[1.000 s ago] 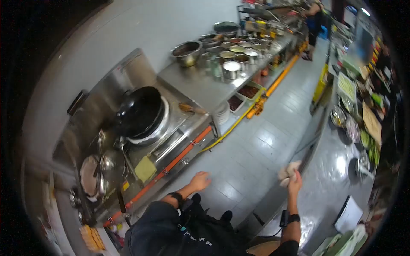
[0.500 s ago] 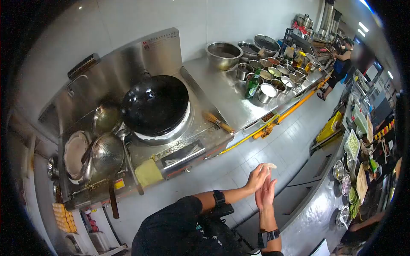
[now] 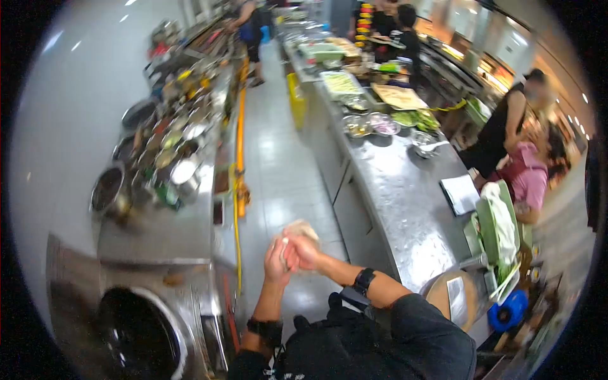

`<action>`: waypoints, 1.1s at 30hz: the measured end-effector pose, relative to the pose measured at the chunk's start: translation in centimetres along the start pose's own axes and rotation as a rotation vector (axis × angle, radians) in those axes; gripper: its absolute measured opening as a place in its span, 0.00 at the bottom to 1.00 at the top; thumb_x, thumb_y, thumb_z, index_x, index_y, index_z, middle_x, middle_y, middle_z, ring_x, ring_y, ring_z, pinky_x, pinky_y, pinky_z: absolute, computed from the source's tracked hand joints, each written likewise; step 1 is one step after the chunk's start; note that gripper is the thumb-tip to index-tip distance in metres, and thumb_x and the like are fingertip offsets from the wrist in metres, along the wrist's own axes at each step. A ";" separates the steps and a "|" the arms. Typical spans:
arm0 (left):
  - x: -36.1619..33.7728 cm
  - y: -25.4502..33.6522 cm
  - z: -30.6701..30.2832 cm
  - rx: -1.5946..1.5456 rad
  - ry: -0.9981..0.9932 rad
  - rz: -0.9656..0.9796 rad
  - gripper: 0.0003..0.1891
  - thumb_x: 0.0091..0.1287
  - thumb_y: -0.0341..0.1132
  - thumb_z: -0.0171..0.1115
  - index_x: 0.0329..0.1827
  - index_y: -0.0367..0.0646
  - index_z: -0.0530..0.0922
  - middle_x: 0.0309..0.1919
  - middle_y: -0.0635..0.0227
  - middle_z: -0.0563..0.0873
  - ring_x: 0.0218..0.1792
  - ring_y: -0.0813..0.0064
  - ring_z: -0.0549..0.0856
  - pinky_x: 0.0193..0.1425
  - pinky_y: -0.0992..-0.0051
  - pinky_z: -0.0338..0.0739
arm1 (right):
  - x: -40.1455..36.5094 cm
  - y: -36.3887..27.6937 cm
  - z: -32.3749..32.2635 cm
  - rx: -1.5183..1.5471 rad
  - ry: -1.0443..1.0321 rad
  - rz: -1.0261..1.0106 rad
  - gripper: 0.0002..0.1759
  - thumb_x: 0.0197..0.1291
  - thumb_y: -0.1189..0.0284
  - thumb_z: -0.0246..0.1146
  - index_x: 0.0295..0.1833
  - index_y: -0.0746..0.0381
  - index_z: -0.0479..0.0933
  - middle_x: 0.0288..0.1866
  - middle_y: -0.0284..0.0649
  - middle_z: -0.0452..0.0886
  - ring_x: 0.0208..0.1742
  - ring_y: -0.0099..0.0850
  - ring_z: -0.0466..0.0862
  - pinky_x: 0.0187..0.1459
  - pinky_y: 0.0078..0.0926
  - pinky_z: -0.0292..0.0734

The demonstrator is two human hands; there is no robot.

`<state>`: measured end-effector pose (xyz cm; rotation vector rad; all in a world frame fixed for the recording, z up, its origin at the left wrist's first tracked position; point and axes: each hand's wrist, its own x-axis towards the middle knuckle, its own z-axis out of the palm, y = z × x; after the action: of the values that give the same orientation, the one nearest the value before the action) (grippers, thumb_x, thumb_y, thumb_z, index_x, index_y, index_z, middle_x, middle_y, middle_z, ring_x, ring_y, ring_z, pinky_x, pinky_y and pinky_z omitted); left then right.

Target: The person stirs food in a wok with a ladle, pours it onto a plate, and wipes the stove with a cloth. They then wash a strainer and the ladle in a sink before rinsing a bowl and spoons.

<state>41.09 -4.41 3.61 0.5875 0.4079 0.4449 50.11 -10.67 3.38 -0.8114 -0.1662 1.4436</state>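
Observation:
My left hand (image 3: 277,261) and my right hand (image 3: 305,252) are pressed together in front of me, over the floor between two counters. Both are closed around a pale beige, limp cloth (image 3: 300,229). Its loose part sticks out beyond my knuckles and is blurred by motion. Most of the bunched cloth is hidden by my fingers. Dark bands sit on both forearms. Neither hand touches a counter.
On the left are a black wok (image 3: 139,335) and a steel counter (image 3: 158,240) with several pots. The right counter (image 3: 411,209) holds vegetable bowls, a notebook (image 3: 460,194), a green bin (image 3: 497,218) and a cleaver (image 3: 457,303) on a round board (image 3: 437,294). Several people stand farther off.
My view has swung right, from the stove toward the aisle and right counter. My hands have closed together around the cloth; my left hand was open beside it before.

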 end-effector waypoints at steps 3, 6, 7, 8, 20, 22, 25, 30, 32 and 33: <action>0.1 -0.4 2.1 0.200 -0.119 0.091 0.12 0.71 0.38 0.45 0.38 0.39 0.73 0.31 0.67 0.79 0.31 0.77 0.79 0.34 0.80 0.73 | -1.7 -1.6 -1.8 -0.206 0.103 -0.089 0.31 0.65 0.50 0.49 0.23 0.68 0.76 0.16 0.43 0.77 0.12 0.31 0.77 0.15 0.23 0.75; 1.5 -1.5 6.6 0.624 0.045 0.299 0.13 0.71 0.37 0.46 0.45 0.36 0.73 0.37 0.66 0.79 0.38 0.77 0.78 0.42 0.77 0.73 | -3.1 -4.7 -5.8 -0.533 0.253 -0.371 0.30 0.64 0.47 0.48 0.39 0.66 0.77 0.34 0.43 0.81 0.33 0.29 0.82 0.35 0.29 0.80; 2.3 -2.0 7.4 0.731 0.001 0.402 0.14 0.71 0.37 0.46 0.48 0.34 0.73 0.40 0.65 0.79 0.40 0.77 0.78 0.44 0.76 0.73 | -4.2 -5.6 -5.7 -0.401 0.288 -0.391 0.29 0.64 0.47 0.47 0.45 0.65 0.75 0.38 0.42 0.80 0.38 0.27 0.80 0.39 0.28 0.78; 3.0 -2.8 8.4 0.829 -0.050 0.504 0.15 0.71 0.36 0.46 0.50 0.33 0.73 0.42 0.64 0.79 0.42 0.76 0.78 0.46 0.75 0.73 | -6.2 -6.3 -5.1 -0.269 0.324 -0.412 0.29 0.65 0.47 0.47 0.50 0.63 0.73 0.43 0.40 0.78 0.44 0.26 0.78 0.43 0.28 0.76; 7.8 -19.7 18.5 1.353 -0.903 0.270 0.32 0.70 0.47 0.45 0.69 0.32 0.51 0.71 0.48 0.48 0.72 0.57 0.45 0.72 0.63 0.43 | -16.4 -12.5 -18.9 0.386 -0.135 -0.797 0.23 0.67 0.57 0.44 0.60 0.60 0.66 0.52 0.46 0.76 0.49 0.37 0.79 0.50 0.29 0.74; 6.7 -18.9 20.7 1.312 -1.032 0.050 0.32 0.69 0.46 0.47 0.68 0.31 0.53 0.70 0.48 0.50 0.72 0.56 0.48 0.70 0.62 0.50 | -19.6 -12.0 -21.5 0.368 0.133 -0.811 0.23 0.67 0.58 0.43 0.57 0.62 0.68 0.52 0.46 0.77 0.48 0.36 0.79 0.48 0.29 0.75; 6.4 -17.6 24.2 0.980 -1.004 -0.328 0.27 0.69 0.44 0.48 0.62 0.30 0.63 0.66 0.48 0.60 0.66 0.56 0.63 0.63 0.64 0.64 | -23.7 -12.0 -23.6 0.502 0.471 -0.797 0.24 0.67 0.55 0.43 0.53 0.63 0.71 0.48 0.43 0.78 0.44 0.31 0.79 0.42 0.27 0.76; 11.2 -21.7 25.1 0.350 -0.696 -1.054 0.20 0.69 0.44 0.45 0.48 0.33 0.74 0.46 0.50 0.81 0.48 0.57 0.81 0.48 0.65 0.78 | -22.5 -10.7 -25.9 0.649 0.031 -0.768 0.23 0.65 0.50 0.48 0.46 0.60 0.72 0.37 0.35 0.78 0.35 0.26 0.79 0.34 0.22 0.76; 15.8 -24.1 23.6 0.365 -0.589 -1.066 0.19 0.69 0.43 0.46 0.45 0.32 0.74 0.43 0.49 0.82 0.44 0.58 0.83 0.43 0.67 0.80 | -20.4 -11.8 -24.9 0.776 -0.240 -0.843 0.21 0.64 0.50 0.50 0.40 0.57 0.72 0.27 0.28 0.76 0.26 0.20 0.76 0.25 0.16 0.72; 17.6 -24.4 23.2 0.379 -0.536 -1.073 0.19 0.69 0.43 0.47 0.44 0.32 0.74 0.42 0.49 0.82 0.42 0.58 0.84 0.41 0.67 0.81 | -19.6 -11.9 -25.2 0.757 -0.205 -0.876 0.20 0.64 0.51 0.50 0.40 0.57 0.73 0.28 0.28 0.75 0.26 0.20 0.75 0.25 0.17 0.72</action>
<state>73.78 -23.79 2.24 0.7323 0.2371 -0.8223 70.69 -37.50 -0.98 0.0678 -0.0947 0.6445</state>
